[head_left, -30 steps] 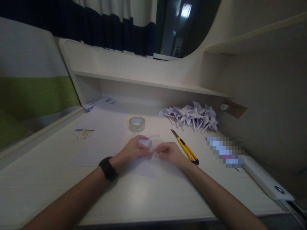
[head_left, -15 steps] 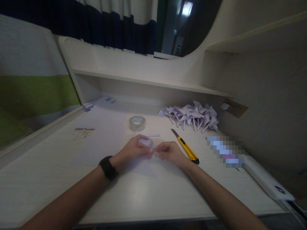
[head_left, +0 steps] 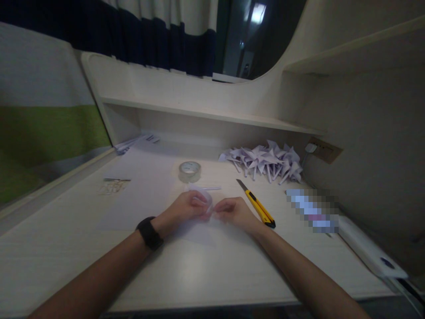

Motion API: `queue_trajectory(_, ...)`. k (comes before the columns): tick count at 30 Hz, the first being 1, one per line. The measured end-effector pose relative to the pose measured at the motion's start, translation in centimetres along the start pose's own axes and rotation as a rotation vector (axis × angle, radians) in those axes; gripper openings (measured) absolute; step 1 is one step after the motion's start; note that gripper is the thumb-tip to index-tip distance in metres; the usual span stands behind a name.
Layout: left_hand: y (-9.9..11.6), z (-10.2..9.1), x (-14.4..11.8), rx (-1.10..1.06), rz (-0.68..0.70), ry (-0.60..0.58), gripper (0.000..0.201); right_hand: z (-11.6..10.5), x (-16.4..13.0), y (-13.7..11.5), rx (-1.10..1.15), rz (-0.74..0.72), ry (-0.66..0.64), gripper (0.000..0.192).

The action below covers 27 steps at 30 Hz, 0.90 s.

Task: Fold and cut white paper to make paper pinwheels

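Note:
My left hand (head_left: 184,208) and my right hand (head_left: 234,212) meet at the middle of the desk, both pinching a small piece of white paper (head_left: 203,198) that curls up between the fingers. Its lower part lies flat on the desk under my hands. A black band sits on my left wrist. A thin white paper strip (head_left: 207,188) lies just beyond my fingers.
A roll of clear tape (head_left: 190,171) stands behind my hands. A yellow utility knife (head_left: 257,204) lies right of my right hand. A heap of folded paper pinwheels (head_left: 265,161) is at the back right. A white power strip (head_left: 368,252) runs along the right edge.
The curled paper has been folded a little further over my left fingers; both hands stay in the same place.

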<state>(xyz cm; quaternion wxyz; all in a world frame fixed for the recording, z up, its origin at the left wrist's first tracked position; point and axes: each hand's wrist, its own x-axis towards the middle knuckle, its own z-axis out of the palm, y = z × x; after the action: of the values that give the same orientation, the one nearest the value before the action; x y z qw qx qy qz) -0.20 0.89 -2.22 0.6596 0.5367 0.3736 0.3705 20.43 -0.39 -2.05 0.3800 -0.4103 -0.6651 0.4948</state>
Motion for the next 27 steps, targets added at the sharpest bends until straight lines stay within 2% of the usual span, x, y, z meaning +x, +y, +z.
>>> queue_trajectory(14, -0.01, -0.39, -0.04, 0.086, 0.0, -0.016, 0.036, 0.11, -0.19, -0.42, 0.015, 0.034, -0.007, 0.031)
queue_trajectory(21, 0.31, -0.47, -0.22, 0.076, 0.023, -0.051, 0.033, 0.05, -0.14, -0.26, 0.101, 0.042, 0.003, 0.033)
queue_trajectory(27, 0.56, -0.42, -0.25, 0.074, 0.019, -0.009, 0.032, -0.01, -0.1, 0.05, 0.169, 0.05, 0.028, 0.034)
